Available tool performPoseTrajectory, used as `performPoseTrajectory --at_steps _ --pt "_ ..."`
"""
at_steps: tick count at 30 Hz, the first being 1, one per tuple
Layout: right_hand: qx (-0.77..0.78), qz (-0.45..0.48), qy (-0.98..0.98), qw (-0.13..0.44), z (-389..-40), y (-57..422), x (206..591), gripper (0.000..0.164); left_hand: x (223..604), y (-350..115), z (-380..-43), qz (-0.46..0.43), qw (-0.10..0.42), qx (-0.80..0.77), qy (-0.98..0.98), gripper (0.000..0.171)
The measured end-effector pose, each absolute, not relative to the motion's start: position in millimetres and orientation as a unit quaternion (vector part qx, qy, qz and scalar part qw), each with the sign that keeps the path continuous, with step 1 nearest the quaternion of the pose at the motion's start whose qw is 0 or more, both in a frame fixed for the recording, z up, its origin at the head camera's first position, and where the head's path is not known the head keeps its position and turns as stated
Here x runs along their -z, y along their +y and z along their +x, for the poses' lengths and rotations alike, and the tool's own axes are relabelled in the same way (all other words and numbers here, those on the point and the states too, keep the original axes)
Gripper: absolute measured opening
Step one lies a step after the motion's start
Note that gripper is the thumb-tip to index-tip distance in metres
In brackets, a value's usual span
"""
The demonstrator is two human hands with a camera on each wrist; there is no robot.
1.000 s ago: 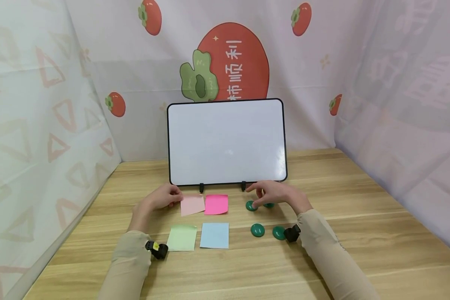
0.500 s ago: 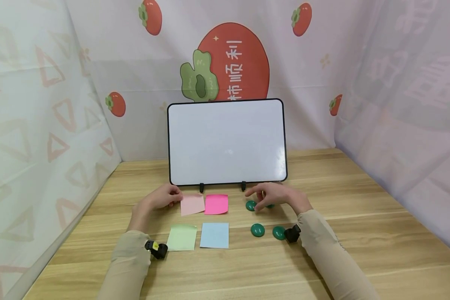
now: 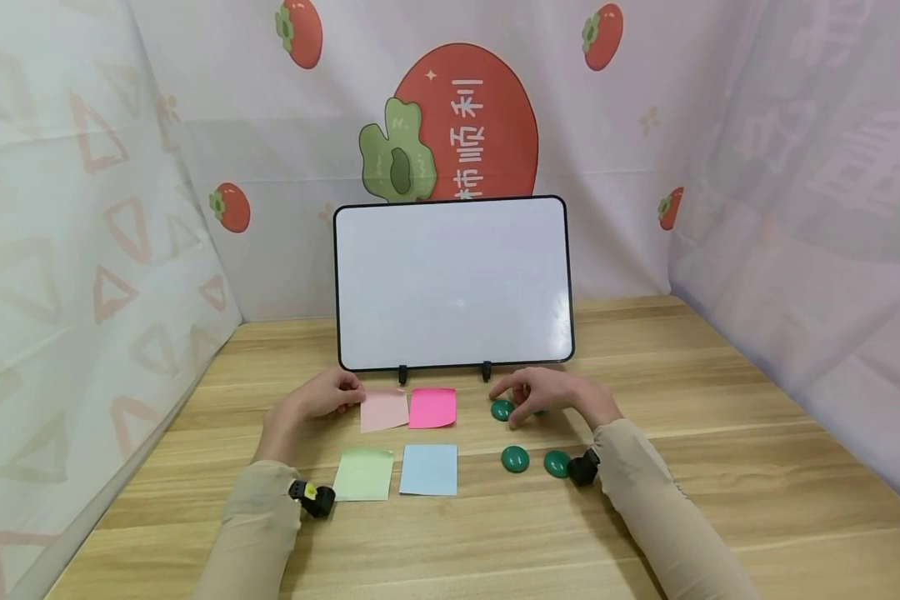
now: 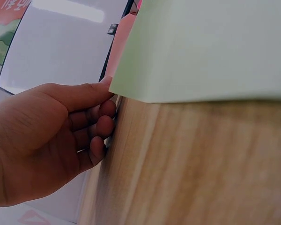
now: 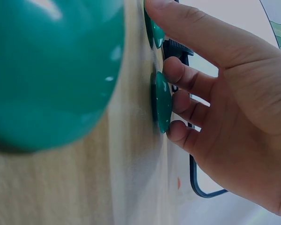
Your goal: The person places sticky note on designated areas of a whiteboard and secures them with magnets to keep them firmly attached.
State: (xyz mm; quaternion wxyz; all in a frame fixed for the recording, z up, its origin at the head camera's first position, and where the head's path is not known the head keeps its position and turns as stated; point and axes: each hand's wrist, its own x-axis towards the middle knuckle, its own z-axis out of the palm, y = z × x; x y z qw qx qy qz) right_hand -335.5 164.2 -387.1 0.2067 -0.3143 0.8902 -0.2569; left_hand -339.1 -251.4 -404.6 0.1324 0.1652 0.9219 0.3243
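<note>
At the left, my left hand [image 3: 330, 394] pinches the left edge of a pale pink sticky note [image 3: 385, 411] between thumb and fingers. Its thumb [image 4: 86, 96] shows over that edge in the left wrist view. My right hand [image 3: 551, 392] is over two green round magnets. Thumb and index finger stand on either side of the back left magnet [image 3: 502, 410], the thumb close to its edge; a firm hold is not visible. The other back magnet [image 5: 162, 102] lies by the curled rear fingers and is mostly hidden in the head view.
A bright pink note [image 3: 432, 408], a green note [image 3: 364, 475] and a blue note [image 3: 429, 469] lie on the wooden table [image 3: 435, 550]. Two more green magnets, one [image 3: 515, 458] beside another [image 3: 557, 464], sit nearer. A whiteboard [image 3: 453, 283] stands behind on black clips [image 3: 402, 374].
My right hand has shifted slightly toward me, and its thumb has moved from over the back left magnet to its right side. The left hand has stayed on the pale pink sticky note.
</note>
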Motion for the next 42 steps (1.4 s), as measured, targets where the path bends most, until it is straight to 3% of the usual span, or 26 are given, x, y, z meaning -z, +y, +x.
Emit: performPoseTrajectory --at_steps 16,29,42 --pt "0.241 -0.326 0.898 0.167 -336.8 165.4 389.5 0.033 404.3 -251.8 -338.4 0.169 0.128 -0.327 0.921 0.016" --pt "0.236 -0.342 0.895 0.164 -337.0 165.2 390.4 0.031 402.6 -251.4 -336.5 0.176 0.123 -0.333 0.918 0.016" --pt "0.241 -0.348 0.894 0.144 -333.8 160.2 386.5 0.032 401.5 -249.9 -336.0 0.126 0.102 -0.342 0.926 0.014"
